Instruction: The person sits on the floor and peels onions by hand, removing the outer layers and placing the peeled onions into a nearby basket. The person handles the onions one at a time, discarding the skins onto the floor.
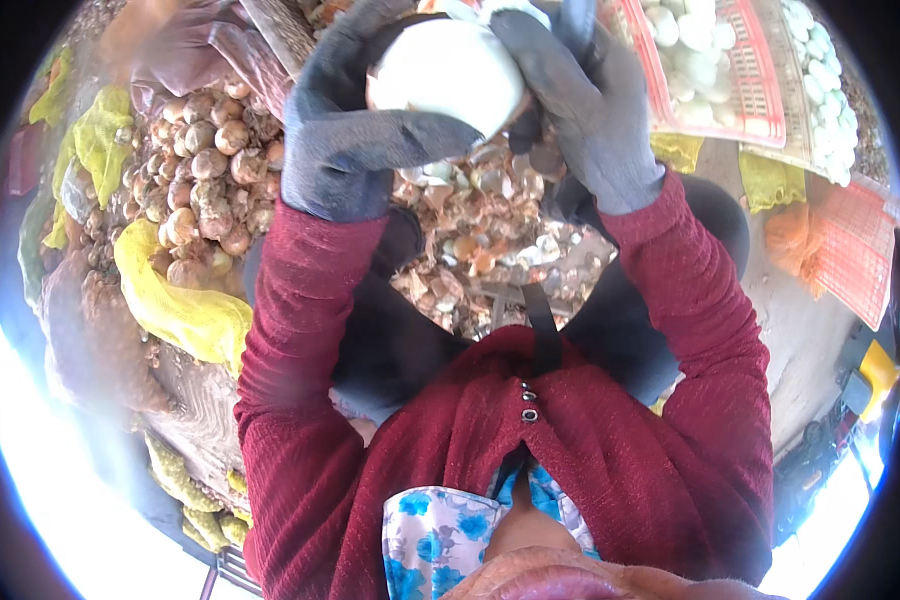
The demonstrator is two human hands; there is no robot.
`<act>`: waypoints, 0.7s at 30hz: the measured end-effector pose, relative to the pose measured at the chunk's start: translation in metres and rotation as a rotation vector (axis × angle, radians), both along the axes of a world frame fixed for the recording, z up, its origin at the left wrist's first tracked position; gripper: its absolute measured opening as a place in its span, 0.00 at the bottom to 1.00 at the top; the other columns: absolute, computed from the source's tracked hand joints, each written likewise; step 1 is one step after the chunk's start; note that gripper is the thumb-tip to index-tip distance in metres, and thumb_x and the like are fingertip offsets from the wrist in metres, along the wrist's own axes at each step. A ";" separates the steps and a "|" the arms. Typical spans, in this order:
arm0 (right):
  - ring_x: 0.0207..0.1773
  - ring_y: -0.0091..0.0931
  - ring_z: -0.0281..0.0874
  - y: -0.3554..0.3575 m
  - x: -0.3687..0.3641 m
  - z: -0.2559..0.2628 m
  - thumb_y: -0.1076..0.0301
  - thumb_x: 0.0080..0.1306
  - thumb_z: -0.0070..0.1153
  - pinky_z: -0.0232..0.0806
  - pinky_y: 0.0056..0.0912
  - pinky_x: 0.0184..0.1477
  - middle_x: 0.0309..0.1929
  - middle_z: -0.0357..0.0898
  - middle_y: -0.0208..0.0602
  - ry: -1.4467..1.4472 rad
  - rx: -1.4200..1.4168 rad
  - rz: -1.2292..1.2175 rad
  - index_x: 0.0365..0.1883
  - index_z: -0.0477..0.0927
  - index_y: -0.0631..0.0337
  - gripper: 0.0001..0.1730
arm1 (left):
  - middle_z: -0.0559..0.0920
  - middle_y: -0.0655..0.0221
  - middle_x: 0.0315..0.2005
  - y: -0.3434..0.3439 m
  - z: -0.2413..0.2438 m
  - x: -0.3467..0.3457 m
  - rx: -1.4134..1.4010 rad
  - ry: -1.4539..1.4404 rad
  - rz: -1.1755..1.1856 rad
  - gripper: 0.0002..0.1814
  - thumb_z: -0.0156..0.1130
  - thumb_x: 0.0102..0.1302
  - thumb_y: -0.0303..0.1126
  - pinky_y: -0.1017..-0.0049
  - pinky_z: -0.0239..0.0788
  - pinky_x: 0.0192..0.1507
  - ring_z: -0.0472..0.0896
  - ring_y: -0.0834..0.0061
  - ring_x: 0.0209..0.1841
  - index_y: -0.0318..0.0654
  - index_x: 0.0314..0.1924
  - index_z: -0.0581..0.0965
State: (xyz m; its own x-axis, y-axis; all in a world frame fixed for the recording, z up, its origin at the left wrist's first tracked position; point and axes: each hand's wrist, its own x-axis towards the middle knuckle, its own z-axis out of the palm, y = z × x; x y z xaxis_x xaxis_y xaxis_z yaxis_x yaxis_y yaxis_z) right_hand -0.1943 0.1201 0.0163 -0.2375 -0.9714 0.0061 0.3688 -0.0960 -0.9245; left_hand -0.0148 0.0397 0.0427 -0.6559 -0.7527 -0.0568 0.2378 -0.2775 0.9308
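Note:
A large, mostly peeled white onion (446,71) is held up close to the camera, with brownish skin along its lower edges. My left hand (360,142), in a grey work glove, wraps around the onion's left and lower side. My right hand (592,97), gloved too, grips its right side, thumb against the white flesh. Something blue and narrow shows above the right hand; whether it is a tool or a glove finger I cannot tell. Below the hands, onion skins and scraps (487,247) cover the ground between my knees.
Unpeeled onions (210,165) lie heaped at the left, beside a yellow mesh bag (180,300). At the upper right, a red plastic crate (765,90) holds peeled onions (694,34); another container of them stands beyond. A reddish plastic crate (855,247) and orange netting (791,240) lie farther right.

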 end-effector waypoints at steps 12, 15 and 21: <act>0.50 0.29 0.78 -0.005 -0.047 0.004 0.74 0.72 0.45 0.73 0.26 0.50 0.52 0.76 0.44 0.230 -0.077 -0.043 0.61 0.68 0.71 0.20 | 0.77 0.56 0.56 -0.002 -0.016 -0.006 0.000 0.059 -0.200 0.45 0.76 0.47 0.35 0.67 0.74 0.57 0.78 0.63 0.57 0.31 0.65 0.66; 0.48 0.27 0.79 -0.010 -0.026 0.035 0.76 0.68 0.52 0.73 0.25 0.48 0.51 0.77 0.42 0.594 0.010 -0.078 0.61 0.68 0.70 0.23 | 0.80 0.60 0.53 -0.004 -0.015 -0.004 0.253 0.077 -0.261 0.39 0.74 0.50 0.29 0.70 0.75 0.54 0.80 0.67 0.54 0.33 0.64 0.70; 0.48 0.26 0.79 -0.009 -0.040 0.000 0.76 0.64 0.56 0.74 0.27 0.46 0.52 0.77 0.44 0.463 -0.058 0.062 0.62 0.67 0.69 0.27 | 0.79 0.55 0.54 -0.008 -0.028 0.002 -0.268 -0.158 -0.249 0.44 0.78 0.50 0.36 0.67 0.75 0.55 0.80 0.67 0.54 0.25 0.63 0.65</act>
